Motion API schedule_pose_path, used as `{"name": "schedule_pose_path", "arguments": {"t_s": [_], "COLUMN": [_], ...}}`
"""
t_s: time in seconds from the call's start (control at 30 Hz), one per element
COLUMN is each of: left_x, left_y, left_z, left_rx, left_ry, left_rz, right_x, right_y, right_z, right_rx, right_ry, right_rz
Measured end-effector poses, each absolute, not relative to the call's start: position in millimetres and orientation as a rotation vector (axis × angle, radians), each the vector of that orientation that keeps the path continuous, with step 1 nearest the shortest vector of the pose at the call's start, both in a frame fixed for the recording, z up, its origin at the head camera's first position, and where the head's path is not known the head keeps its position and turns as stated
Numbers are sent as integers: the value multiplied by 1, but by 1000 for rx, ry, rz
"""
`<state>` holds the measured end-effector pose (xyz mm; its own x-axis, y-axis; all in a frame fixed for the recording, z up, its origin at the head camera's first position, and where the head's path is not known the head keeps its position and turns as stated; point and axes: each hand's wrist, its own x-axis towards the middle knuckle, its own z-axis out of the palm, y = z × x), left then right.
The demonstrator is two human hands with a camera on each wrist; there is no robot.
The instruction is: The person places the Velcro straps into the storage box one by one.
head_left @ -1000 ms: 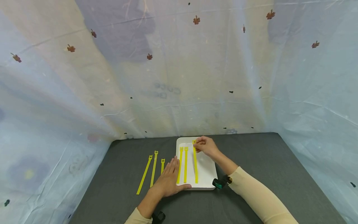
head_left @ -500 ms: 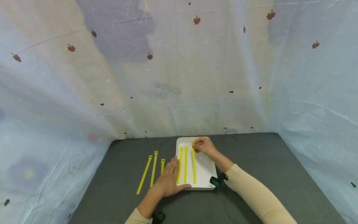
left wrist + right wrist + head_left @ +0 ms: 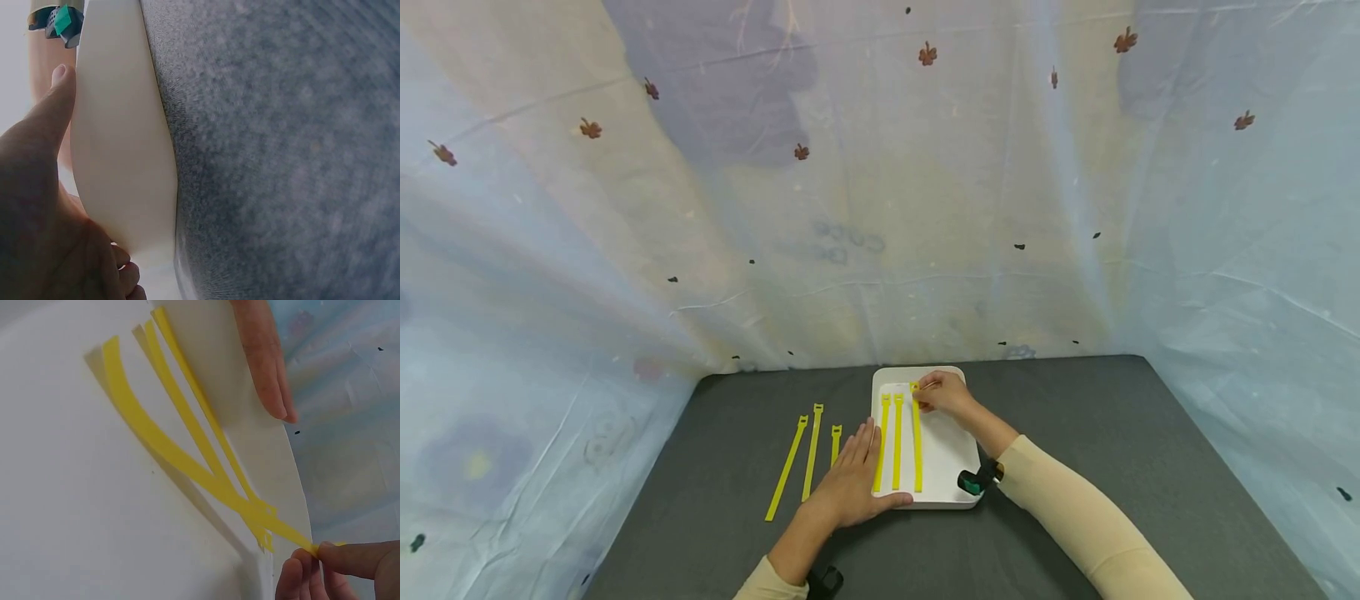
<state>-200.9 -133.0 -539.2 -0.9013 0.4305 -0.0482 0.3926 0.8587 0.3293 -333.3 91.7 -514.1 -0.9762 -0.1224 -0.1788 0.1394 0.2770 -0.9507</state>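
My right hand (image 3: 946, 395) pinches a yellow cable tie (image 3: 917, 454) by its slotted head, between thumb and fingers. In the right wrist view that tie (image 3: 147, 431) bows over the floor of the white tray (image 3: 953, 467), casting a shadow. Two more yellow ties lie lengthwise inside: a left one (image 3: 882, 442) by the tray wall and a middle one (image 3: 897, 446). My left hand (image 3: 847, 487) rests at the tray's near left corner, fingers straight along the left rim and thumb extended over the near edge. The left wrist view shows its thumb (image 3: 53, 106) against the tray's outer wall.
Left of the tray, three yellow cable ties lie on the dark grey cloth: an outer one (image 3: 787, 468), a central one (image 3: 812, 454) and a shorter-looking one (image 3: 836, 443) partly hidden by my left hand. A printed sheet (image 3: 880, 208) stands behind the table and at both sides.
My right hand has shifted slightly left and nearer, bringing the pinched tie closer to the two ties in the tray and more parallel with them. The left hand stays where it was.
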Motion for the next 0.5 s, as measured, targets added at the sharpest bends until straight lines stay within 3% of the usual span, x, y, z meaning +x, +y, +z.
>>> {"name": "schedule_pose_path", "arguments": {"t_s": [0.5], "left_x": [-200], "left_y": [-133], "left_z": [-542], "left_rx": [684], "left_ry": [2927], "left_rz": [494], "right_x": [-336], "right_y": [85], "right_z": [-525], "right_rx": [14], "right_ry": [2393], "right_rz": [-1670]}}
